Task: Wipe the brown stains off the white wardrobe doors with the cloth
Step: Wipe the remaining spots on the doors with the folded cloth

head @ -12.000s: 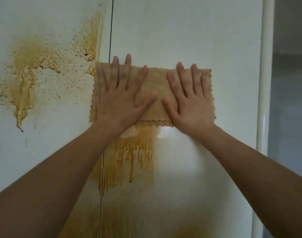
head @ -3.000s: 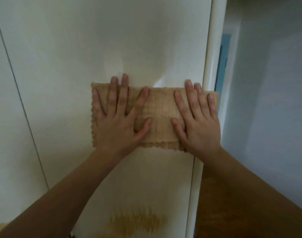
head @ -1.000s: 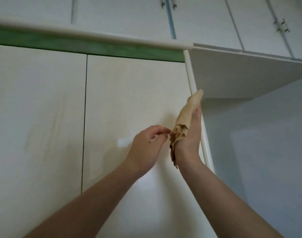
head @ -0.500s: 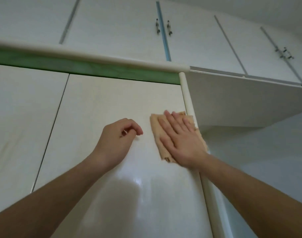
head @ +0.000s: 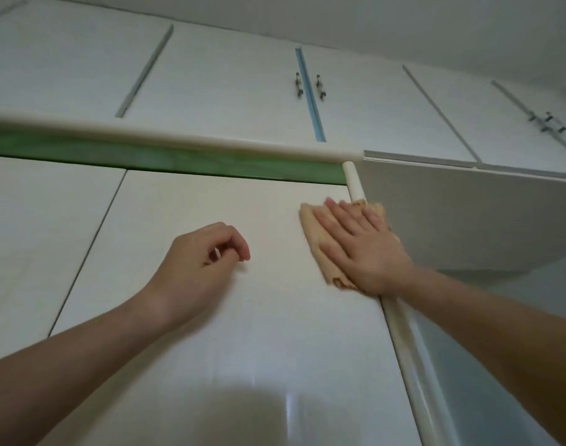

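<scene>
No writing, label, brand, number or sign can be read anywhere in the head view (the white wardrobe doors [head: 243, 333], the upper cabinet doors [head: 227, 75], the green strip [head: 178, 159] between them and the tan cloth [head: 310, 220] all show plain, unmarked surfaces).

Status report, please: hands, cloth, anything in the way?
Right hand flat, pressing cloth on door, top right corner. Left hand loosely curled, empty. No stains in view here. Nothing in the way.
</scene>
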